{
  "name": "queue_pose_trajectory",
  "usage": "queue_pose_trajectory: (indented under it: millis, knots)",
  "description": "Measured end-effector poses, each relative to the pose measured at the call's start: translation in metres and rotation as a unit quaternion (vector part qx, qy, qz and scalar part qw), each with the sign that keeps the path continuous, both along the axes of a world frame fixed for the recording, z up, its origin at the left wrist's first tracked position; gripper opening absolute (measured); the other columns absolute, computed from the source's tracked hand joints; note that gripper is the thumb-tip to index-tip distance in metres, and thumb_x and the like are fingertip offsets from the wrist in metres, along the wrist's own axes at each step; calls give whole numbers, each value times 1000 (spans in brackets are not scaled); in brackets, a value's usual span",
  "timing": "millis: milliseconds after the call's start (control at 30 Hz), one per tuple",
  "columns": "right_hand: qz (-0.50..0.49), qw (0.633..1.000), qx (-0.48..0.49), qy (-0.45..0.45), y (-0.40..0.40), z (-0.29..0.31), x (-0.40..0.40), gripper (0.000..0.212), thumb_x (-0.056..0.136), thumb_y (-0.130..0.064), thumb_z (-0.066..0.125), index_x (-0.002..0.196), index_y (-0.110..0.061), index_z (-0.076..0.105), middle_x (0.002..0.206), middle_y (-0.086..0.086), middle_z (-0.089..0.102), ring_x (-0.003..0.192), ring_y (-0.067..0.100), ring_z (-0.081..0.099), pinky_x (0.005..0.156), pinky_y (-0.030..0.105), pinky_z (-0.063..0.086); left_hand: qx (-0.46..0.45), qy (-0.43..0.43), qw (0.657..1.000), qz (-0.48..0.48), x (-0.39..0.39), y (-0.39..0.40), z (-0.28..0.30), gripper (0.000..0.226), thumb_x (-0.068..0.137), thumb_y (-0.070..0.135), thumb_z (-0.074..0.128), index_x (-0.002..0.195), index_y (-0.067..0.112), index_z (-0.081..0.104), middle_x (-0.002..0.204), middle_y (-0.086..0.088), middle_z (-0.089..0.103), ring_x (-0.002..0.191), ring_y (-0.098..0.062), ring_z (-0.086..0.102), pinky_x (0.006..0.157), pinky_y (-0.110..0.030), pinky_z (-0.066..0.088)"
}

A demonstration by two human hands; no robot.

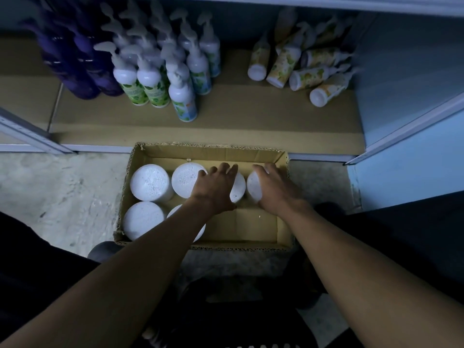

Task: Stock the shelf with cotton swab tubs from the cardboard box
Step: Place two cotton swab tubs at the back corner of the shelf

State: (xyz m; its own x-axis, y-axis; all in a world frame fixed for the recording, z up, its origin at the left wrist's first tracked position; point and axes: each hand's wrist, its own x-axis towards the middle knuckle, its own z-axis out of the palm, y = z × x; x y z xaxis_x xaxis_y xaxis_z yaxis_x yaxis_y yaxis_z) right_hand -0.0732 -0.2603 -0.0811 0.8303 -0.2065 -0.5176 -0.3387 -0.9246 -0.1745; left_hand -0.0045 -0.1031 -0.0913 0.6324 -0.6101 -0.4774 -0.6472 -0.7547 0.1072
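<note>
Two bare forearms reach forward and down from the lower corners of the view into an open cardboard box (282, 172) that stands on a pale concrete floor (62, 187). The left hand (213, 189) lies palm down, fingers spread, over the top of a white cotton swab tub (238, 187) in the box's far row; whether it grips the tub or only rests on it cannot be told. The right hand (272, 187) is curled around the neighbouring tub (253, 185) at the right end of that row, fingers over its far side, thumb toward the left hand. Four more tubs (150, 182) stand upright in the left half of the box, two in the far row and two in the near row; the near right part of the box shows bare cardboard. Just beyond the box lies the low shelf (251, 116), lined with brown cardboard. On it stand purple bottles (85, 71) at the left, white pump bottles (153, 79) beside them, and yellow-patterned bottles (301, 69) tipped over at the right.
</note>
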Motion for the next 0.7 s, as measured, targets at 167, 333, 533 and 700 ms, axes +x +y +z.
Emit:
queue_pose_trajectory:
  millis: [167,333,533,700]
  knots:
    - [-2,1000,-20,-7,5,15,3,89,79,-25,80,151,-29,28,155,5,27,134,34,39,95,45,47,-32,31,999,23,5,0,18,104,75,43,77,155,14,18,153,-9,29,134,-34,38,100,-47,46]
    - [-23,1000,3,-16,5,49,4,90,77,-24,79,151,-31,28,152,1,29,136,33,34,95,47,48,-70,38,996,38,8,2,48,103,73,41,78,154,9,22,152,-14,32,134,-37,38,110,-42,36]
    - [12,1000,-6,-26,3,101,6,91,74,-28,81,150,-28,30,147,5,34,129,31,40,90,42,49,-90,23,995,47,5,6,98,106,70,41,80,154,10,23,150,-14,34,133,-36,40,111,-42,37]
    - [43,998,1,-35,1,150,9,97,73,-33,80,154,-27,26,148,7,34,132,33,39,94,44,50,-112,-19,993,26,7,13,150,103,67,40,82,151,10,31,144,-13,42,126,-33,49,102,-39,44]
